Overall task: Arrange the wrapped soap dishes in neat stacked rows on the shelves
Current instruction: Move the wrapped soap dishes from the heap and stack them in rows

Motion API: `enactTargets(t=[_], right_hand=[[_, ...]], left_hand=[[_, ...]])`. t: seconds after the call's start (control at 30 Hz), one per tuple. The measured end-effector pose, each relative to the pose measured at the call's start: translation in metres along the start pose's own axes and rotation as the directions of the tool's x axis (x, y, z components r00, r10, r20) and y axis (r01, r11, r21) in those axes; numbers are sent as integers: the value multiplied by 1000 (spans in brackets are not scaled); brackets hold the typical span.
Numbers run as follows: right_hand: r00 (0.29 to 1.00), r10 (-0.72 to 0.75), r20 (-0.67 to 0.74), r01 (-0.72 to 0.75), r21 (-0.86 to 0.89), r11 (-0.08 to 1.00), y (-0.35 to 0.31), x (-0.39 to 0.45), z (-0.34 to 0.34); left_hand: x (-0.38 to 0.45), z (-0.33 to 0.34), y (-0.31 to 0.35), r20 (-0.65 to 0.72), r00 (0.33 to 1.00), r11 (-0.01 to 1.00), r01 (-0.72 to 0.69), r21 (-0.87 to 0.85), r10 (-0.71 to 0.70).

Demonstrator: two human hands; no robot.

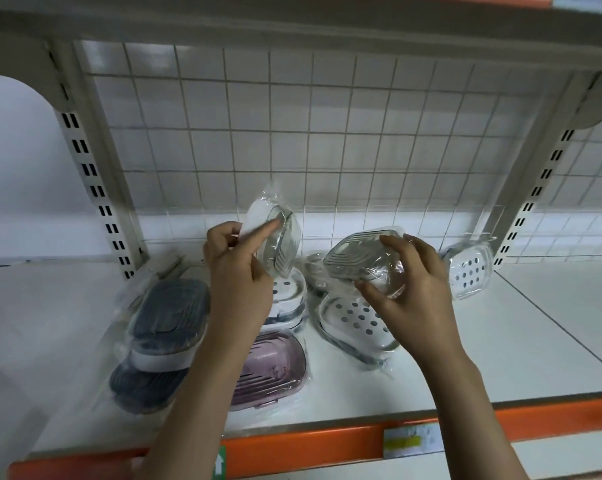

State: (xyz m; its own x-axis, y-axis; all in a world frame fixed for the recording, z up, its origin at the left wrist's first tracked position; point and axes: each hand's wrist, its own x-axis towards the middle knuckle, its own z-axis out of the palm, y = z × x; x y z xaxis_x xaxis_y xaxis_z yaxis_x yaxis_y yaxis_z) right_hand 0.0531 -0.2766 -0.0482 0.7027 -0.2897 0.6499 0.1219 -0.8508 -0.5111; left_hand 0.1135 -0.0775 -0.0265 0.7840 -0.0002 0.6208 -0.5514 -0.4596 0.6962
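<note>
My left hand (235,271) holds a clear wrapped soap dish (281,249) on its edge above the shelf (500,341), index finger stretched across its face. My right hand (417,289) grips a second clear ribbed soap dish (358,258), tilted, between thumb and fingers. Below them lie two dark grey dishes (168,327) stacked at the left, a pink dish (272,368) in front, a white dish (289,299) behind it, and a white perforated dish (355,323) under my right hand. Another white perforated dish (471,270) leans at the back right.
A wire grid panel (327,133) backs the shelf between slotted uprights (95,188). An upper shelf (292,26) hangs overhead. The front edge is an orange strip (327,441) with a price label (410,439).
</note>
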Motion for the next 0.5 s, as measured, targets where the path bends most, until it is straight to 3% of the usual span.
enactTargets(t=[0.5], right_hand=[[1000, 14, 21, -15, 15, 1000, 3, -21, 10]], left_hand=[[-6, -9, -16, 57, 998, 985, 23, 172, -34]])
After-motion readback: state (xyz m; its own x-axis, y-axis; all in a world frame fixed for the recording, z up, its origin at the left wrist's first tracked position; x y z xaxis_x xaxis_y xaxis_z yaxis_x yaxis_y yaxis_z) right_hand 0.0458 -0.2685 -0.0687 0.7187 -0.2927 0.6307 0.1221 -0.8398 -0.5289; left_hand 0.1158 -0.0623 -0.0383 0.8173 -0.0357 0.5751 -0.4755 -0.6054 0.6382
